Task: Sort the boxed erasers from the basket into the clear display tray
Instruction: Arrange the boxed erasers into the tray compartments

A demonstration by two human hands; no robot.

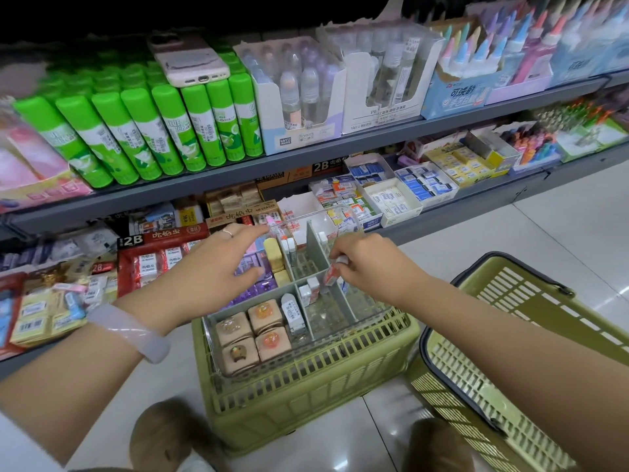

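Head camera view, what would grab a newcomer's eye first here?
The right hand pinches a small boxed eraser over the clear display tray, which rests on a green crate. Upper left, bright green glue sticks fill the shelf, a phone lying on them.

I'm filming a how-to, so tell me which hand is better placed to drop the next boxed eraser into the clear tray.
Right. The right hand already pinches a boxed eraser directly above the clear tray. The left hand is open and empty over the tray's left side.
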